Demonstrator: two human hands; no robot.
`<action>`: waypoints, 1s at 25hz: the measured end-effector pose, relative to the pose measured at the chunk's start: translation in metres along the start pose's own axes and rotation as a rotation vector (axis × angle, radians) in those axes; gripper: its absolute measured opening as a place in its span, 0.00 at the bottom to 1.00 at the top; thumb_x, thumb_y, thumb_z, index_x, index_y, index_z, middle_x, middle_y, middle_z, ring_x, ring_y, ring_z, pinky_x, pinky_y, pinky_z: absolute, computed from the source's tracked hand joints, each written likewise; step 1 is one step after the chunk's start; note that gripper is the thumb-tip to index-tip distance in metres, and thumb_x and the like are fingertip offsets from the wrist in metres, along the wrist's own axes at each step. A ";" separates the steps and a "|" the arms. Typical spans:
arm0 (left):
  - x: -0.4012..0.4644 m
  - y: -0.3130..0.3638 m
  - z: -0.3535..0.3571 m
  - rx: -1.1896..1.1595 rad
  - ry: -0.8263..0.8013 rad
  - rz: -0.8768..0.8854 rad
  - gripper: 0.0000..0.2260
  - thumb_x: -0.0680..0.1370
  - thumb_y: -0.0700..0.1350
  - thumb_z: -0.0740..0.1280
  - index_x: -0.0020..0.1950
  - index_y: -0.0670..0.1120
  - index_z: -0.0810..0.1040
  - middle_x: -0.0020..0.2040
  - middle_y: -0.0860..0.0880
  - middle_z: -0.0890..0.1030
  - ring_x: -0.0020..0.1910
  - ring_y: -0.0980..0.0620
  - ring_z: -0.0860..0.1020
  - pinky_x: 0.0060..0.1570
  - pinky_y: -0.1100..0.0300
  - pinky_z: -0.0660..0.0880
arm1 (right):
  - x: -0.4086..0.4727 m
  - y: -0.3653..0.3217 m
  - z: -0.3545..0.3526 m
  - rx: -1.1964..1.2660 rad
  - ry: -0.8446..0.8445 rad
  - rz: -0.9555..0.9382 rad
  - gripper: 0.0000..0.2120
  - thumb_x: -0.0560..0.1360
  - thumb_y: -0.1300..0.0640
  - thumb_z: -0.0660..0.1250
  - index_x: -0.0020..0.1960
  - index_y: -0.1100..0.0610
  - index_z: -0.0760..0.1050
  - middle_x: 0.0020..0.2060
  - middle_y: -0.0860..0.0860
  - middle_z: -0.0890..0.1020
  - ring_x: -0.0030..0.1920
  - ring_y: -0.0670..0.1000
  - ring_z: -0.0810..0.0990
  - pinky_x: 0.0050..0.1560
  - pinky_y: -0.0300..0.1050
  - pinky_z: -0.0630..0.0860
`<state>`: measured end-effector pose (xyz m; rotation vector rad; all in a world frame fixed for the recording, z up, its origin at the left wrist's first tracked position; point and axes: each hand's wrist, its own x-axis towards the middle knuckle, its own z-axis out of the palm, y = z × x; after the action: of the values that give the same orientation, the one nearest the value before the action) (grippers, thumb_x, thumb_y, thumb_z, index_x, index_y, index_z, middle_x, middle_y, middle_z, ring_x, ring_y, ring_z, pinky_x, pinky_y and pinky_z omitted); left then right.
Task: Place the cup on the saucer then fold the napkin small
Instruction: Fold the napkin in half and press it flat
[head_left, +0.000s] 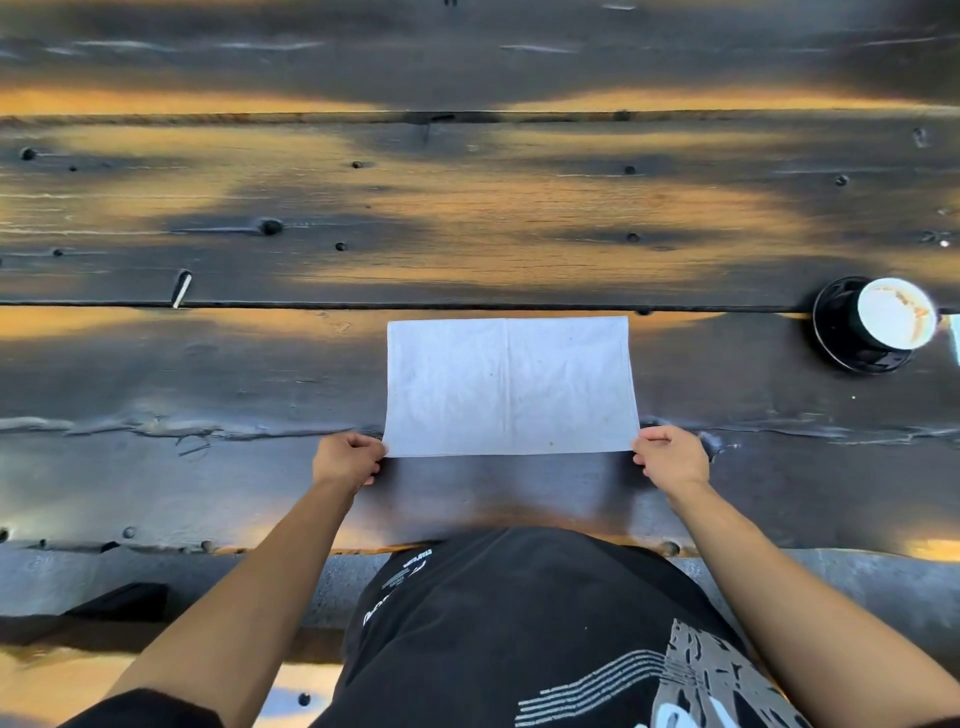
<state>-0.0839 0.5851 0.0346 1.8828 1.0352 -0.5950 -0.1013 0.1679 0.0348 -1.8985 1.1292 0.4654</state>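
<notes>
While pinched by both hands — flat rectangular white napkin (511, 387), creased.

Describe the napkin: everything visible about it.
The napkin is a white, cloth-like rectangle lying spread on the dark wooden table, long side across. A faint crease runs down its middle, with light wrinkles. The left hand pinches its near left corner, the right hand its near right corner.
</notes>
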 end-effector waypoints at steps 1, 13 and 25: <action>0.001 -0.001 0.001 0.014 0.012 0.001 0.05 0.73 0.39 0.75 0.38 0.44 0.82 0.38 0.40 0.83 0.36 0.45 0.79 0.40 0.52 0.81 | -0.001 -0.001 0.002 -0.017 0.017 -0.005 0.06 0.72 0.59 0.70 0.48 0.53 0.81 0.35 0.52 0.86 0.40 0.51 0.85 0.53 0.55 0.83; -0.006 0.003 0.013 0.288 0.080 0.137 0.04 0.73 0.44 0.71 0.39 0.47 0.80 0.36 0.48 0.83 0.42 0.44 0.82 0.44 0.55 0.78 | -0.005 -0.011 0.008 -0.305 0.066 -0.069 0.05 0.77 0.55 0.64 0.49 0.53 0.78 0.44 0.52 0.82 0.47 0.56 0.77 0.42 0.44 0.71; 0.024 0.032 0.035 0.685 0.226 0.778 0.22 0.81 0.38 0.58 0.76 0.37 0.65 0.78 0.39 0.64 0.80 0.41 0.59 0.78 0.46 0.60 | -0.017 -0.085 0.108 -0.624 0.102 -0.807 0.19 0.81 0.55 0.61 0.69 0.62 0.73 0.71 0.58 0.72 0.75 0.60 0.64 0.78 0.56 0.57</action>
<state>-0.0434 0.5568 0.0148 2.7703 0.1345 -0.2760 -0.0271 0.2842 0.0262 -2.7281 0.1849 0.2665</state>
